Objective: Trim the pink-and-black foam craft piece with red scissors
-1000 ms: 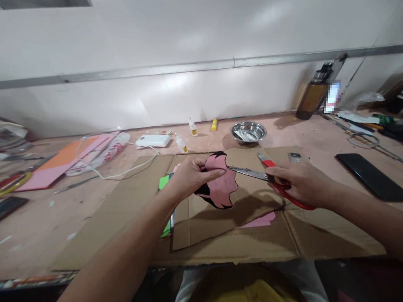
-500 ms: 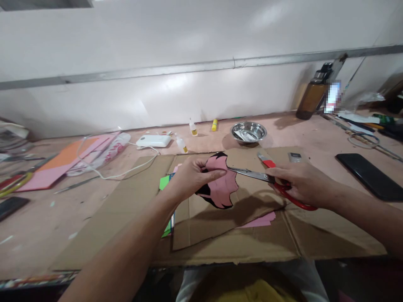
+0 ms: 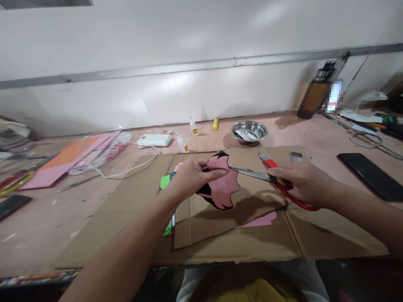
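Between thumb and fingers, my left hand [image 3: 201,174] pinches a pink and black paper cutout [image 3: 223,182] with a scalloped edge, held above the cardboard. My right hand [image 3: 302,180] grips red-handled scissors [image 3: 256,174], their blades pointing left. The blade tips meet the cutout's upper right edge, close to my left thumb. Under the cutout lies a loose piece of cardboard [image 3: 201,230] on a larger cardboard sheet [image 3: 103,226]. A red utility knife [image 3: 269,162] rests just beyond my right hand. Pink paper [image 3: 261,219] and green paper [image 3: 165,181] stick out from beneath the loose cardboard.
Behind the cardboard stand a steel bowl [image 3: 249,132], a yellow glue stick [image 3: 215,124], two small bottles [image 3: 194,126] and a white power bank [image 3: 154,140] with a cable. A black phone [image 3: 371,176] lies right; pink and orange sheets [image 3: 75,157] lie left. An amber bottle [image 3: 311,98] stands back right.
The whole view has shifted very slightly. Both hands, the cutout and the scissors keep nearly the same positions relative to each other.
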Tool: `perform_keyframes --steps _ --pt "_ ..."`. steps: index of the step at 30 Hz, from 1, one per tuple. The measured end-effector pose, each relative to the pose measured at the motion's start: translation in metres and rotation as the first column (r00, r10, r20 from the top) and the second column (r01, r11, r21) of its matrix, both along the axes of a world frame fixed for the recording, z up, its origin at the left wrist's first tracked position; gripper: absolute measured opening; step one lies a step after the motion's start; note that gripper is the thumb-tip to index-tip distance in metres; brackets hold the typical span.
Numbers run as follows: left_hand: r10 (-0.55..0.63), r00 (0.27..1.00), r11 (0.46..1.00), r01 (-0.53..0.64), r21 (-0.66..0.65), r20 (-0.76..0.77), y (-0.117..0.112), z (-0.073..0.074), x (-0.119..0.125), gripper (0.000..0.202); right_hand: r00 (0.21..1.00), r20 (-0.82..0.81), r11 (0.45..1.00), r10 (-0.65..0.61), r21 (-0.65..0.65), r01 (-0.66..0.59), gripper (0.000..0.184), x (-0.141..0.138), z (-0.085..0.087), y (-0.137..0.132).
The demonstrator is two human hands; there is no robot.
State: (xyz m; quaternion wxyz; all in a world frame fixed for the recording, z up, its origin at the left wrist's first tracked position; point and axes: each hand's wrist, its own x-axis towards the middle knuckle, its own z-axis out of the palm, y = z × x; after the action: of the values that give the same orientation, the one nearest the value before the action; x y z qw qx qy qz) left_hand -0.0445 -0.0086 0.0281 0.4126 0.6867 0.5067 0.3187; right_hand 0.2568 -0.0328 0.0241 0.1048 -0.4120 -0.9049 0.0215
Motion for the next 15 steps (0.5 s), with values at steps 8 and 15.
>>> perform_keyframes --steps 8,15 --pt "-0.056 0.998 0.998 0.057 -0.027 0.011 0.0024 -0.0006 -0.0022 0.027 0.999 0.038 1.0 0.01 0.008 -0.01 0.02 0.0033 -0.0031 0.0013" --pt "-0.051 0.998 0.997 0.053 -0.048 0.045 0.0016 0.0015 -0.0023 0.027 0.999 0.014 0.999 -0.036 -0.039 0.037 0.019 0.0052 -0.0045 0.0023"
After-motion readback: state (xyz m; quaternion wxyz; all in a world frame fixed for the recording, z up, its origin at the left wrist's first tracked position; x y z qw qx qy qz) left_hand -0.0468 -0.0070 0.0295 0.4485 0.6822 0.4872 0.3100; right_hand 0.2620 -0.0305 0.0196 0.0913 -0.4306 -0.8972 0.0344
